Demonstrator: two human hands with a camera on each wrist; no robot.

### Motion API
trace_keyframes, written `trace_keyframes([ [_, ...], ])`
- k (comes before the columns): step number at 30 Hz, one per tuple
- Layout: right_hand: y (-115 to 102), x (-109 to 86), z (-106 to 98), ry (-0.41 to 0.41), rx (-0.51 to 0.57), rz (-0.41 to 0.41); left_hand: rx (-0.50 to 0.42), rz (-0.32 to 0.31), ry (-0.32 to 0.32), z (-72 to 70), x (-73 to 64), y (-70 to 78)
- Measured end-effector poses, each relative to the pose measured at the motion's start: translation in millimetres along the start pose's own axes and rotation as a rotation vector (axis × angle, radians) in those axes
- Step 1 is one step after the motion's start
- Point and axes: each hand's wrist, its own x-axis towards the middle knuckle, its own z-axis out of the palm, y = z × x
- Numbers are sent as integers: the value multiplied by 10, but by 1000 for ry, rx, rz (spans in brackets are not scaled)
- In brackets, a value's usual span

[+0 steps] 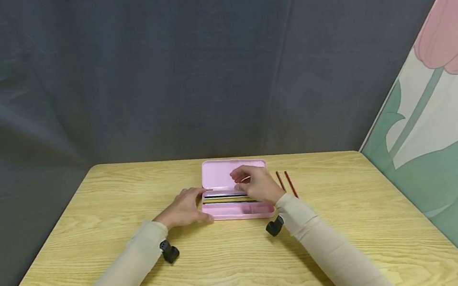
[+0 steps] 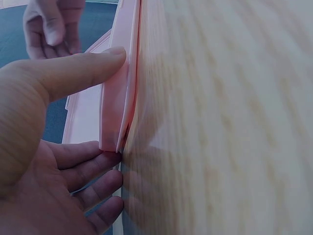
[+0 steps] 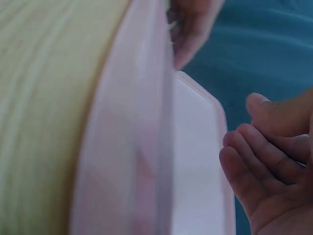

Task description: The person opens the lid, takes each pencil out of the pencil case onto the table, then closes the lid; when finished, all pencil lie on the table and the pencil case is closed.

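Note:
A pink pencil case (image 1: 238, 210) lies on the table with its lid (image 1: 217, 173) raised at the back. Several pencils (image 1: 224, 199), dark, yellow and pale, lie lengthwise inside it. My left hand (image 1: 183, 209) grips the case's left end. In the left wrist view its thumb (image 2: 105, 63) presses the front wall while the fingers rest at the end corner. Over the right half of the case hovers my right hand (image 1: 258, 185), covering part of the pencils and lid. The right wrist view shows its fingers (image 3: 249, 154) loosely bent with nothing between them.
Two dark red sticks, probably pencils (image 1: 290, 183), lie on the wooden table (image 1: 211, 271) just right of the case. A dark curtain (image 1: 168, 73) hangs behind the table. At the right stands a wall panel (image 1: 450, 143) with a tulip picture.

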Motion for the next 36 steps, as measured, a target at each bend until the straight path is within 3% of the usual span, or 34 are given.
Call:
trace_keyframes([
  [6,82,-8,151,-80,-71,6,2,-10,6,21,14,-4],
  [12,140,-52,214,-120,-214,-16,-6,-25,6,31,0,2],
  [23,169,-55,245,-116,-357,-112,-12,-22,9,19,-12,29],
  [36,153,-21,267,-172,-500,-170,-15,-19,11,20,-7,16],
])
